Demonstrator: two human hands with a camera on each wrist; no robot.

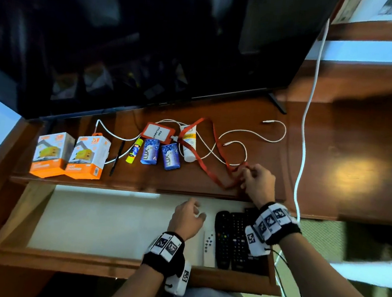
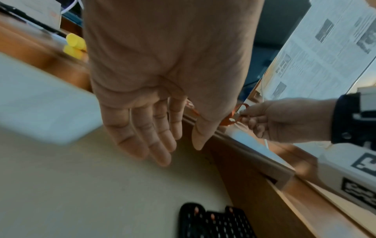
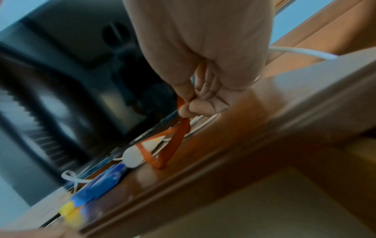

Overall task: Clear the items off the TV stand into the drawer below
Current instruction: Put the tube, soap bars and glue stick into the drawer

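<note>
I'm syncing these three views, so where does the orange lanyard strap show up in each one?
Head: orange lanyard strap loops across the stand top, right of centre, pinched by the right hand.
Left wrist: a small orange bit at centre right, beyond the open left hand.
Right wrist: centre, hanging from the fingertips.
Shared landmark: the right hand.

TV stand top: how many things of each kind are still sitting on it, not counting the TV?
Orange charger boxes: 2
Black pen: 1
Glue stick: 1
Blue soap packs: 2
White tube: 1
Badge with orange lanyard: 1
White cables: 2
Total: 10
</note>
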